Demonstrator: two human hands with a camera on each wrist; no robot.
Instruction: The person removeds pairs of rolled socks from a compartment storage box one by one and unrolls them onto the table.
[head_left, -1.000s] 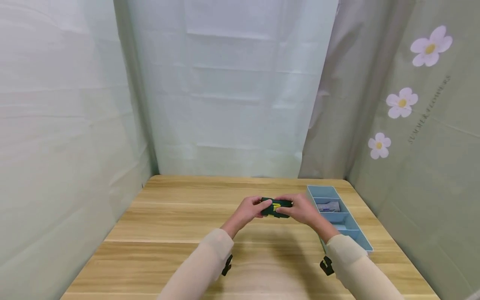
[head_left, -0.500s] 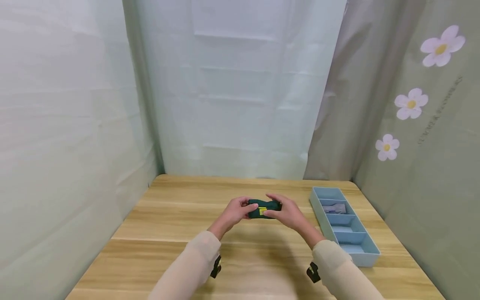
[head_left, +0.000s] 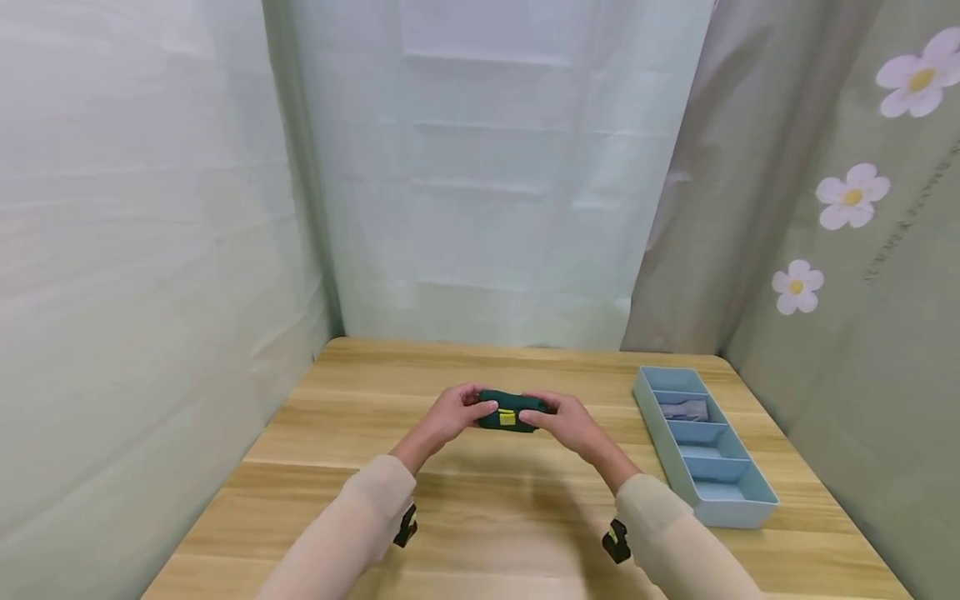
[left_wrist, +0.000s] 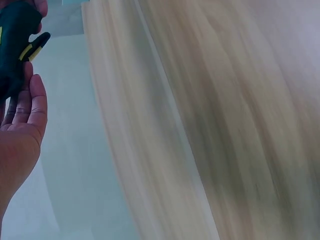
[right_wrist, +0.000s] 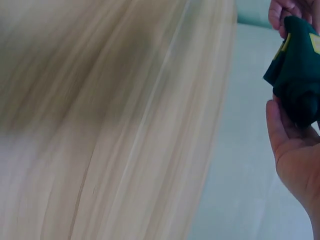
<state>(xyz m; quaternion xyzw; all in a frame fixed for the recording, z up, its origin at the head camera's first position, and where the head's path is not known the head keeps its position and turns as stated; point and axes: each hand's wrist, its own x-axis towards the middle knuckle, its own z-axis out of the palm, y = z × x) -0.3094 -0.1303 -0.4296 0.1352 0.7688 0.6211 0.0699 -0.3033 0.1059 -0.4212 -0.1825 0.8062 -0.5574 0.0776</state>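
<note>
Head view, at the bottom edge: two pale sleeves (head_left: 345, 525) with small black wrist mounts (head_left: 406, 527) reach up toward the middle of the frame. There, just below centre, the left hand (head_left: 452, 413) and right hand (head_left: 567, 422) grip opposite ends of a dark green rolled cloth bundle (head_left: 495, 398), thumbs on its near face beside a yellow patch (head_left: 507, 418). It is held above the wood-grain tabletop (head_left: 450, 367).

The roll looks light, soft and hard to damage; cloth like this should give under pressure and not slip much, though it might loosen. Both ends seem the sound places to hold, with fingers wrapped round the outer layer.

Right of the frame, a pale blue tray (head_left: 665, 446) has four compartments; a clear packet (head_left: 686, 409) lies in the second from the far end. Beyond hang pale curtains (head_left: 480, 208).

The left wrist view shows a yellow-edged tab (left_wrist: 34, 47) jutting from the roll, and the right wrist view its bunched end and a loose corner; only the head view shows the tray's compartments.
</note>
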